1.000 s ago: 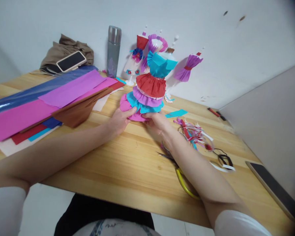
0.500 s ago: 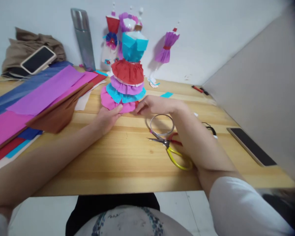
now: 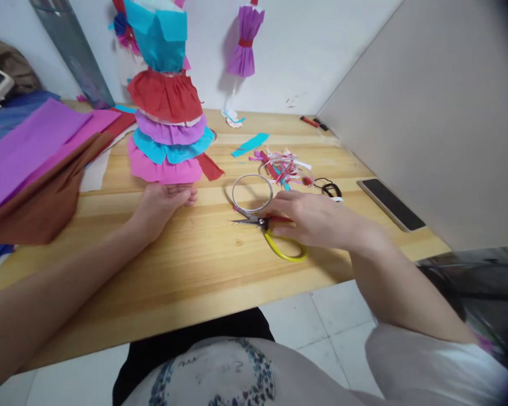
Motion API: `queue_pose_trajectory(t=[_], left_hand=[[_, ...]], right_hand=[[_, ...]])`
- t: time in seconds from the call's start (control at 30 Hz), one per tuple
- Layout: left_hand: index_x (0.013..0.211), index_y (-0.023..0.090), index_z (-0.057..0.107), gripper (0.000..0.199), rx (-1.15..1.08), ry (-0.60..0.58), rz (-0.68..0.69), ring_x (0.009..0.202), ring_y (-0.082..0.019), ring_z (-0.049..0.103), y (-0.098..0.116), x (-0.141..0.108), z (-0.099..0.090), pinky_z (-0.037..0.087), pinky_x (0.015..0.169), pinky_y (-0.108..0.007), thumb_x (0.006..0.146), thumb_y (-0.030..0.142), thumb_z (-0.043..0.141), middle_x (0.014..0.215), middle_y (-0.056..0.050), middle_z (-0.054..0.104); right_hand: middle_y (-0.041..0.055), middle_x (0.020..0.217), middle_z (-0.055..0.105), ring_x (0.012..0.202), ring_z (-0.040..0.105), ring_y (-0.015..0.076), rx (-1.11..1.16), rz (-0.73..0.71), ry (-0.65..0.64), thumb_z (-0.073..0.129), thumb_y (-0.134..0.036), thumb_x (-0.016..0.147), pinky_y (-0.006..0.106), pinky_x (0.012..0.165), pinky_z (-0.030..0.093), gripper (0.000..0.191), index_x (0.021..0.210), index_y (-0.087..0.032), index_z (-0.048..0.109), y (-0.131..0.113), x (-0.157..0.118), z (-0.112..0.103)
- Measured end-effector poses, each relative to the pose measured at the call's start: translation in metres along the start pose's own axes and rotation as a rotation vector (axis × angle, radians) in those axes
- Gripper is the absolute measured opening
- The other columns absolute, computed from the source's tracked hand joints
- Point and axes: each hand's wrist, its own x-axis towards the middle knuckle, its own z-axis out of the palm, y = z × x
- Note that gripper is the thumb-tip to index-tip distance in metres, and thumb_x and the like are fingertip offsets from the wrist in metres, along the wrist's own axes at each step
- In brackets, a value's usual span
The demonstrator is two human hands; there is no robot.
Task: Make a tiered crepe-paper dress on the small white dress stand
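A small dress form (image 3: 165, 96) stands on the table, dressed in a blue paper bodice and a ruffled skirt of red, purple, blue and pink tiers. My left hand (image 3: 163, 206) rests on the wood just below the pink hem, fingers loosely stretched out and nothing held in them. Over to the right, my right hand (image 3: 307, 217) has its fingers closed around the red handle of the scissors (image 3: 285, 251), which lie on the table with blades toward the left. A silver wire ring (image 3: 233, 197) lies behind the blades. A red paper strip (image 3: 211, 167) sticks out beside the skirt.
Crepe paper sheets (image 3: 34, 135) are stacked at left, near a bottle (image 3: 74, 51). Paper scraps (image 3: 283, 166), a blue strip (image 3: 250, 145) and a black cord (image 3: 331, 189) lie beyond my right hand. A phone (image 3: 392, 204) lies near the right partition. A smaller purple-dressed form (image 3: 246, 42) stands behind.
My right hand has left the skirt's hem and moved right and nearer, onto the scissors. My left hand has let go of the pink hem. The view has turned right and down.
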Motion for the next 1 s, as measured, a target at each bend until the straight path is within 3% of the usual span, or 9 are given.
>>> queue_pose_trajectory(t=[0.07,0.13,0.33,0.43,0.5,0.53,0.73,0.87,1.0], left_hand=[[0.086,0.016,0.072,0.023,0.083,-0.039,0.019,0.077,-0.019,0.07,-0.001,-0.002,0.0,0.061,0.082,-0.038,0.073,0.035,0.075,0.084,-0.006,0.076],[0.09,0.018,0.074,0.024,0.167,-0.083,0.074,0.077,-0.02,0.07,-0.003,-0.006,0.0,0.06,0.079,-0.038,0.075,0.036,0.072,0.084,-0.006,0.076],[0.111,0.022,0.073,0.028,0.532,-0.21,0.466,0.1,-0.024,0.07,0.0,-0.01,0.007,0.055,0.092,-0.039,0.091,0.031,0.055,0.113,-0.009,0.075],[0.114,0.025,0.071,0.032,0.781,-0.497,0.714,0.118,-0.024,0.064,0.009,-0.002,0.021,0.05,0.1,-0.038,0.094,0.019,0.047,0.129,-0.007,0.07],[0.117,0.023,0.07,0.037,1.007,-0.695,0.867,0.106,-0.024,0.068,0.015,0.006,0.035,0.052,0.088,-0.035,0.095,0.012,0.043,0.127,-0.01,0.07],[0.12,0.021,0.069,0.041,1.133,-0.712,0.911,0.098,-0.023,0.069,0.017,0.01,0.042,0.052,0.082,-0.034,0.094,0.006,0.04,0.123,-0.012,0.071],[0.094,0.008,0.072,0.037,1.639,-0.565,0.934,0.077,-0.027,0.07,0.017,0.018,0.067,0.043,0.055,-0.032,0.089,-0.004,0.037,0.09,-0.019,0.071],[0.089,0.005,0.071,0.046,1.624,-0.294,0.921,0.058,-0.024,0.064,0.012,0.007,0.063,0.038,0.044,-0.032,0.09,-0.003,0.026,0.079,-0.02,0.068],[0.096,0.007,0.069,0.042,1.572,-0.175,0.904,0.057,-0.019,0.062,0.014,-0.002,0.053,0.039,0.045,-0.029,0.092,0.0,0.028,0.079,-0.015,0.067]], right_hand=[[0.0107,0.116,0.068,0.092,0.069,0.027,-0.033,0.027,-0.103,0.064,-0.015,0.078,0.039,0.076,0.054,0.043,0.119,-0.024,0.068,0.0,-0.01,0.011],[0.0141,0.123,0.063,0.098,0.067,0.0278,-0.003,0.005,-0.089,0.061,-0.011,0.079,0.042,0.084,0.056,0.047,0.124,-0.021,0.063,0.001,-0.015,0.019],[0.0109,0.11,0.066,0.103,0.065,0.0272,0.056,-0.084,-0.024,0.057,-0.006,0.078,0.041,0.089,0.056,0.05,0.126,-0.022,0.06,0.008,-0.017,0.026],[0.0123,0.112,0.067,0.103,0.064,0.0279,0.036,-0.139,-0.021,0.054,-0.005,0.079,0.043,0.088,0.056,0.054,0.131,-0.02,0.059,0.011,-0.016,0.025],[0.0141,0.116,0.066,0.105,0.064,0.0287,0.008,-0.169,-0.017,0.053,-0.005,0.079,0.044,0.087,0.056,0.056,0.134,-0.018,0.058,0.011,-0.016,0.025],[0.0148,0.117,0.066,0.105,0.064,0.0289,-0.01,-0.177,-0.017,0.052,-0.005,0.079,0.044,0.087,0.056,0.057,0.135,-0.018,0.058,0.011,-0.015,0.024],[0.0139,0.107,0.067,0.092,0.066,0.0267,-0.111,-0.058,-0.011,0.052,-0.007,0.08,0.039,0.08,0.053,0.052,0.13,-0.017,0.061,0.004,-0.014,0.022],[0.0124,0.111,0.064,0.09,0.065,0.0238,-0.049,-0.041,0.096,0.048,-0.008,0.084,0.036,0.076,0.052,0.05,0.13,-0.022,0.059,0.007,-0.014,0.022],[0.0144,0.107,0.062,0.099,0.06,0.0281,-0.084,-0.158,0.253,0.049,-0.012,0.089,0.042,0.085,0.051,0.044,0.131,-0.019,0.059,0.014,-0.009,0.022]])
